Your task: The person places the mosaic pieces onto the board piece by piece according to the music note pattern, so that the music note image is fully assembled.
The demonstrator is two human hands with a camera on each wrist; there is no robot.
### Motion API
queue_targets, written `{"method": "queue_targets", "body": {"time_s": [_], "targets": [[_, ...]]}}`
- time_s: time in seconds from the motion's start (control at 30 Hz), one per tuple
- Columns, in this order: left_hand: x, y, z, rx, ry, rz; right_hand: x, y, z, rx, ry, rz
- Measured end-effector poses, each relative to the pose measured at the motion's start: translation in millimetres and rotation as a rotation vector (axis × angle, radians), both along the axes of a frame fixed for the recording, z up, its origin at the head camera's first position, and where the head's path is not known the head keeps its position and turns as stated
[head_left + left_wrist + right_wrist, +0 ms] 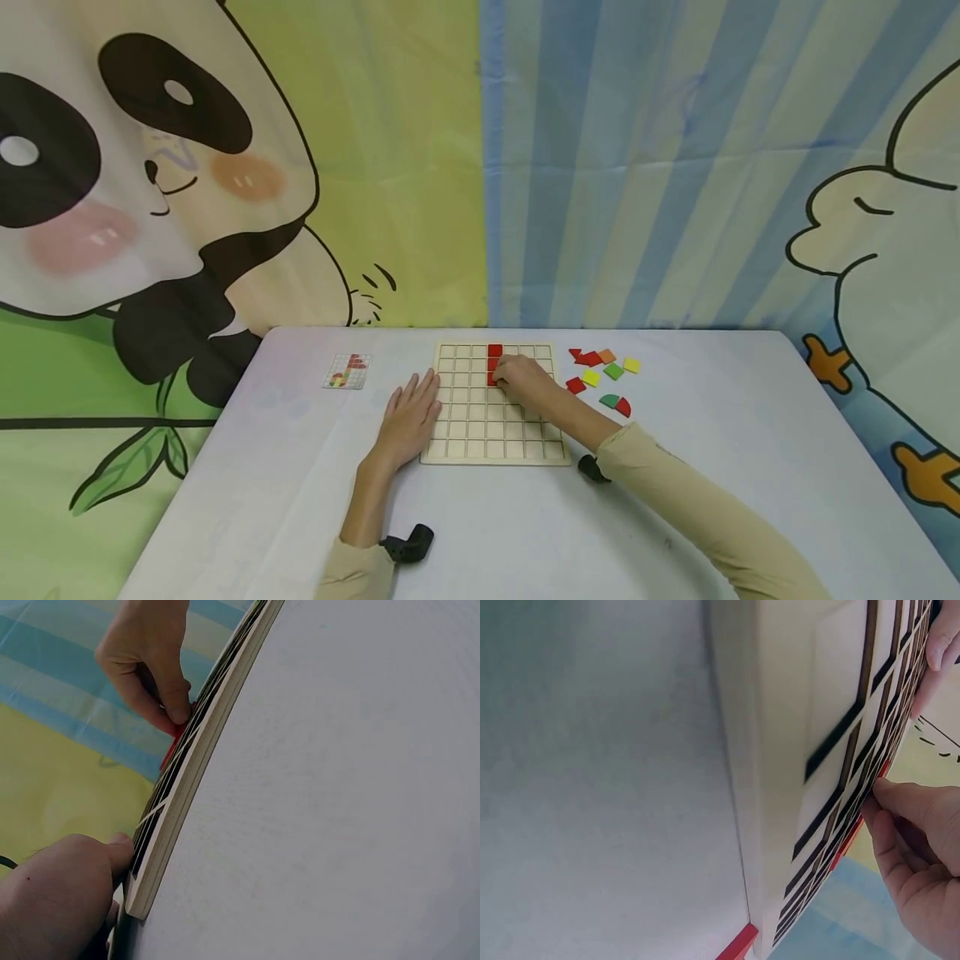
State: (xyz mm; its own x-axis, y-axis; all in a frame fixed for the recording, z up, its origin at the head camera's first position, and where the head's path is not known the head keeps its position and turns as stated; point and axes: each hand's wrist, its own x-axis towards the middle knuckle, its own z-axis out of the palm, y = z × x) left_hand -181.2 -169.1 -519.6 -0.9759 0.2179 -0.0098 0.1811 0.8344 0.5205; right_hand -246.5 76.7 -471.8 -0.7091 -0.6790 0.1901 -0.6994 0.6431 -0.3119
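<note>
A wooden grid board (480, 433) lies flat on the table with red square tiles (495, 350) in one column near its far edge. My right hand (528, 385) reaches over the board, thumb and fingertips pinching a red tile (178, 733) at the lower end of that column; the fingers hide much of it. Along the board's left edge rests my left hand (408, 421), its fingers extended. In the left wrist view, the left thumb touches the board's side.
Right of the board lie several loose pieces: yellow squares (632, 365), a green square (613, 371), an orange piece (607, 356), a red quarter-round (623, 407) and a green one (609, 401). A small pattern card (347, 372) lies to the left on the white table (247, 500).
</note>
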Motion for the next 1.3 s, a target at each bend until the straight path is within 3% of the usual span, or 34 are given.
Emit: {"method": "queue_targets", "body": {"time_s": [0.27,0.6,0.93,1.17,1.3], "targets": [[2.1,0.0,1.8,0.007,-0.002,0.007,3.9,-5.1,3.7,0.046,-0.027,-0.064],[-1.3,0.3,1.4,0.004,0.003,0.011,0.1,3.1,4.2,0.031,0.04,0.013],[-0.9,0.4,1.2,0.007,0.013,0.005,3.7,8.0,3.9,0.041,-0.101,-0.046],[1.5,-0.9,-1.8,0.005,0.014,0.014,11.8,19.1,3.8,0.069,-0.171,0.005],[0.7,-0.3,-2.2,-0.001,0.019,0.007,19.2,25.7,0.8,0.081,-0.158,0.036]]}}
